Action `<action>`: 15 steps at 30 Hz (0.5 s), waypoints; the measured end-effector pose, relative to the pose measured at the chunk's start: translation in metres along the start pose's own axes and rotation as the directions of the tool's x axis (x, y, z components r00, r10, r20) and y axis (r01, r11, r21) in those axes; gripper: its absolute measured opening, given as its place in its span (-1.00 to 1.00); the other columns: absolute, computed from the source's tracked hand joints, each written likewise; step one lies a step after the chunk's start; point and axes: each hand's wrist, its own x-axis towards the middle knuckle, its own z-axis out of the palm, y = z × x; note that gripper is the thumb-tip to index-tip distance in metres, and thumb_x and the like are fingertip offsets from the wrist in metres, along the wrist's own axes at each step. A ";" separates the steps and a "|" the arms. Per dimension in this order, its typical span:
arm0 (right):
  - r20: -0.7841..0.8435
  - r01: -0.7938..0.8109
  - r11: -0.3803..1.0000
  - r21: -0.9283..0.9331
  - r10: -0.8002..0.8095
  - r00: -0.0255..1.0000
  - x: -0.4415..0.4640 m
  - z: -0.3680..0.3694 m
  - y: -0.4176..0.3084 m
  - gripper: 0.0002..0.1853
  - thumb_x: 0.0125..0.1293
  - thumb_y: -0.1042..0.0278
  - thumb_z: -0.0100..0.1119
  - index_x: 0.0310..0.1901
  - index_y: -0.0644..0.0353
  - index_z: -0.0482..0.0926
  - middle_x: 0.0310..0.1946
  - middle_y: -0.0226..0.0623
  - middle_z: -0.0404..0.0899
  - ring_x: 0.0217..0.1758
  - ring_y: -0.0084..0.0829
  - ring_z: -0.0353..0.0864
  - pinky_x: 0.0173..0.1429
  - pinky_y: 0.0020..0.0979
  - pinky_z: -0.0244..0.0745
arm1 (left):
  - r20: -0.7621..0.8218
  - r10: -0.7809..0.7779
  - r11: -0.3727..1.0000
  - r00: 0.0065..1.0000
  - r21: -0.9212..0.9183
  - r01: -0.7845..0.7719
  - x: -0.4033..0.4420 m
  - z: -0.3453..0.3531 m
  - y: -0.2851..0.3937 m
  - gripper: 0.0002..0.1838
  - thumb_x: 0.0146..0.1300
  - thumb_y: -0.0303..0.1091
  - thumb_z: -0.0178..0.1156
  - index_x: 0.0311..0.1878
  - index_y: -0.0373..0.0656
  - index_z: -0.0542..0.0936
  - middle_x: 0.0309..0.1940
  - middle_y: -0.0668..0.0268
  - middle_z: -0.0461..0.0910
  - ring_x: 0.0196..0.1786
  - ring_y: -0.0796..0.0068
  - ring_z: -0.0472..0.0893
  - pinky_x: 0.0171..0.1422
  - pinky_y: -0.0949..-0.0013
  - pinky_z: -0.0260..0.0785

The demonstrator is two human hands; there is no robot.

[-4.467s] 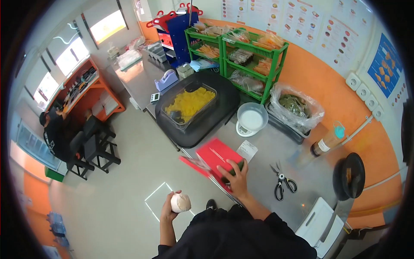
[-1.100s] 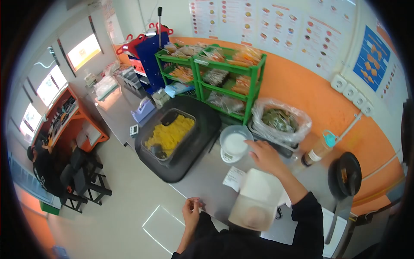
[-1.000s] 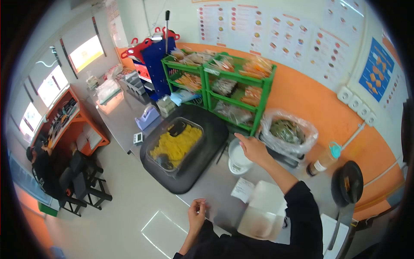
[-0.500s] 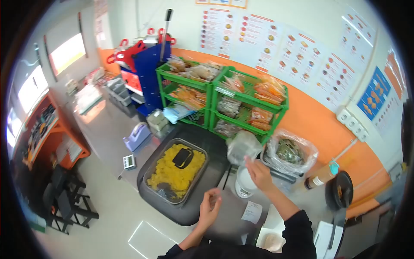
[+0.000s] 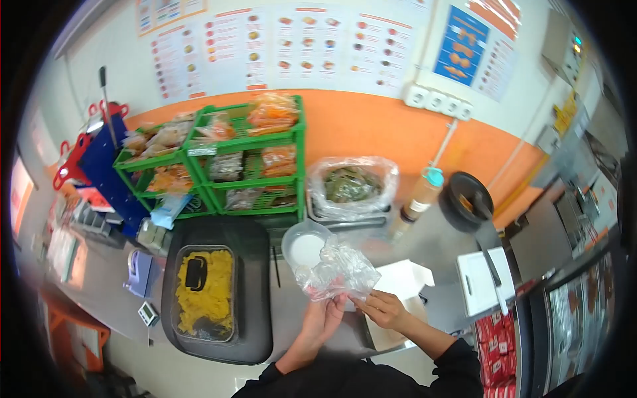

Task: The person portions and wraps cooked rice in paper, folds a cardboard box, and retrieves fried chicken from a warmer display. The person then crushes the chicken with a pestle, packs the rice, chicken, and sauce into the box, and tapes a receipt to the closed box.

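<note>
No text can be read, even on the wall posters (image 5: 307, 52).

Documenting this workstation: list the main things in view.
Plastic: 1, clear, front centre
Bowl: 1, translucent, partly behind plastic
Open box: 1, white, right of bowl
Food tub: 1, clear, on base
Base: 1, black, left
Racks: 2, green, at wall
Leaf bag: 1, clear, beside racks
Bottle: 1, turquoise-capped, beside leaf bag
Vessel: 1, black, right of bottle
Board: 1, white, right
Tape dispenser: 1, lilac, left
Timer: 1, white, below tape dispenser
Sockets: 4, white, on wall
Posters: several, multicoloured, wall
Left hand: 1, bare, on plastic
Right hand: 1, bare, on plastic
</note>
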 end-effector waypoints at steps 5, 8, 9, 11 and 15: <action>-0.141 -0.256 0.966 -0.025 0.250 0.958 -0.062 -0.036 -0.042 -0.76 -0.09 0.65 0.37 -0.29 0.36 0.66 -0.27 -0.21 0.58 -0.29 -0.26 0.64 -0.30 -0.38 0.58 | 0.273 -0.087 0.985 0.958 0.164 0.043 -0.027 0.035 -0.060 -0.42 0.47 0.08 -0.02 0.38 -0.07 0.29 0.32 0.36 0.35 0.36 0.41 0.32 0.51 0.30 0.13; -0.162 -0.424 0.906 -0.021 0.415 0.895 -0.109 -0.055 -0.082 -0.82 -0.05 0.69 0.34 -0.33 0.40 0.63 -0.19 -0.13 0.57 -0.25 -0.17 0.64 -0.29 -0.33 0.55 | 0.556 -0.188 0.959 0.809 -0.075 0.274 -0.041 0.044 -0.100 -0.23 0.37 0.22 0.05 0.49 0.01 0.13 0.47 0.33 0.18 0.49 0.35 0.18 0.61 0.22 -0.10; -0.201 -0.523 0.851 -0.054 0.504 0.840 -0.116 -0.066 -0.098 -0.80 -0.04 0.65 0.36 -0.31 0.39 0.62 -0.12 -0.09 0.54 -0.16 -0.13 0.61 -0.21 -0.26 0.54 | 0.622 -0.280 0.918 0.732 -0.050 0.393 -0.048 0.054 -0.111 -0.14 0.32 0.28 0.06 0.52 0.02 0.07 0.49 0.32 0.14 0.50 0.33 0.17 0.60 0.19 -0.09; -0.335 -0.690 0.721 -0.062 0.636 0.695 -0.125 -0.092 -0.134 -0.69 0.00 0.55 0.37 -0.18 0.38 0.56 0.00 0.03 0.45 0.04 -0.01 0.48 0.02 -0.12 0.40 | 0.603 -0.352 0.903 0.716 0.018 0.428 -0.061 0.037 -0.149 -0.07 0.29 0.27 0.12 0.55 0.01 -0.01 0.51 0.30 0.10 0.50 0.33 0.17 0.58 0.17 -0.02; -0.634 -0.766 0.642 0.033 0.606 0.481 -0.162 -0.125 -0.188 -0.68 0.03 0.55 0.32 -0.14 0.38 0.53 0.03 0.04 0.41 0.13 0.06 0.42 0.09 -0.04 0.34 | 0.480 -0.545 0.799 0.688 0.545 0.253 -0.100 0.020 -0.216 -0.04 0.28 0.02 0.30 0.57 -0.02 -0.03 0.51 0.26 0.09 0.47 0.38 0.20 0.49 0.21 0.13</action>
